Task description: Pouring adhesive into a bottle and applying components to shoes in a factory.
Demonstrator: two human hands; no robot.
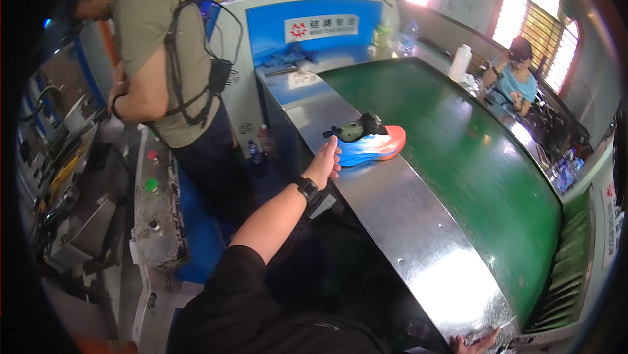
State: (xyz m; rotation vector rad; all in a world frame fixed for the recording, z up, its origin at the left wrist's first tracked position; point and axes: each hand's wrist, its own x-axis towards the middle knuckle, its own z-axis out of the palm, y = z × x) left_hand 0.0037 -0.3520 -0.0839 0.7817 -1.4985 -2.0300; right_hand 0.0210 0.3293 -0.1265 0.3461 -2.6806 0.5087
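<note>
A shoe (pixel 369 146) with a blue and white heel end, an orange toe end and a dark green and black top lies across the metal ledge, toe toward the green belt. My left hand (pixel 324 163), wearing a black wristband, has its fingers on the heel end and grips it there. Low in the picture, my right hand (pixel 476 342) is by the near end of the metal ledge (pixel 418 223). Its fingers are stretched out with nothing seen in them, and part of it is cut off by the picture's edge.
A wide green conveyor belt (pixel 458 138) runs beyond the ledge. One person (pixel 154 47) stands at the left by a panel with buttons (pixel 152 184); another (pixel 517 79) sits across the belt. A white bottle (pixel 460 63) stands on the far side.
</note>
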